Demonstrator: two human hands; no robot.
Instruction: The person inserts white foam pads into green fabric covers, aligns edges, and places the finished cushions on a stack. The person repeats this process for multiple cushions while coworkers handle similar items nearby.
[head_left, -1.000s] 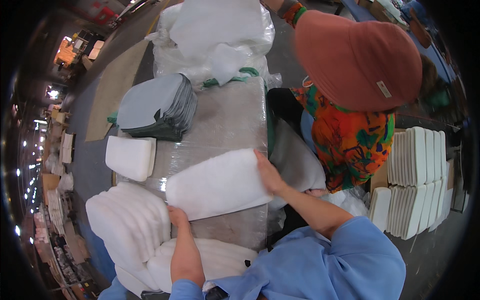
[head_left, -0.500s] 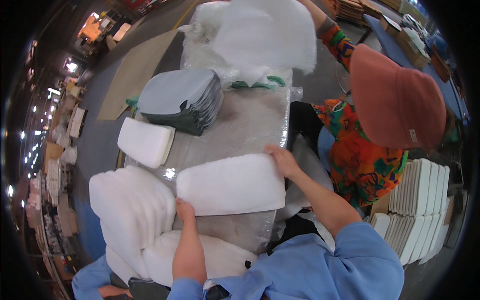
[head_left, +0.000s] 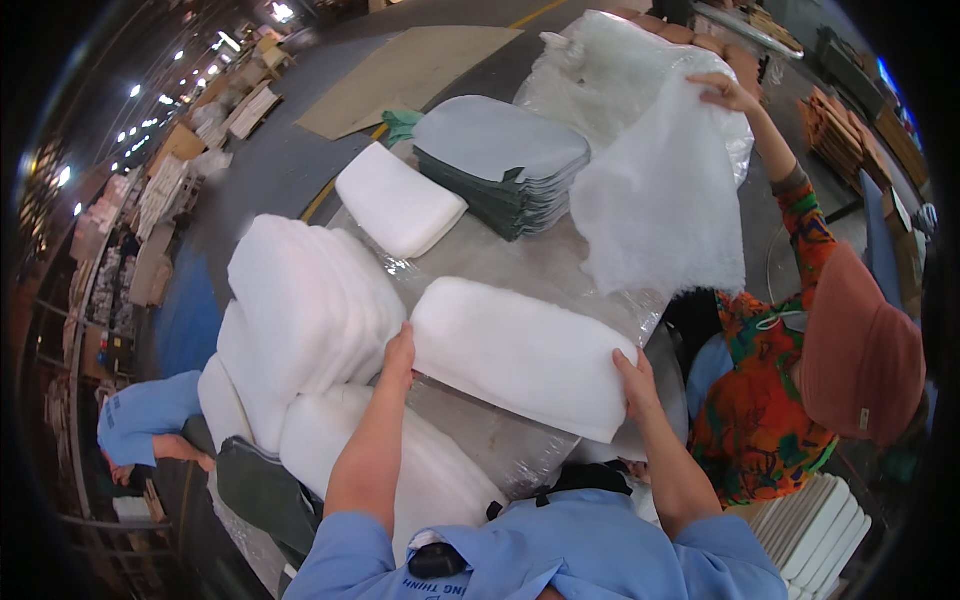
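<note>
A rounded oblong white padded panel [head_left: 525, 352] lies across the near part of the plastic-wrapped table, tilted down to the right. My left hand [head_left: 400, 352] grips its left end, and my right hand [head_left: 635, 383] is closed on the right end with the thumb on top. Close beside my left hand rises a stack of soft white pads [head_left: 310, 300]. More white pads [head_left: 385, 460] lie under my left forearm. The fingers beneath the panel are hidden.
Beyond the panel sit a small white pad pile [head_left: 400, 200] and a stack of grey-green fabric pieces [head_left: 500, 150]. On the right a co-worker in a pink hat [head_left: 865, 350] holds up a thin white batting sheet [head_left: 665, 190]. Another person in blue [head_left: 150, 420] bends at the left.
My view has swung, so the table appears rotated. The panel stays between my hands. The co-worker's batting sheet has come down and nearer, hanging at the table's right side.
</note>
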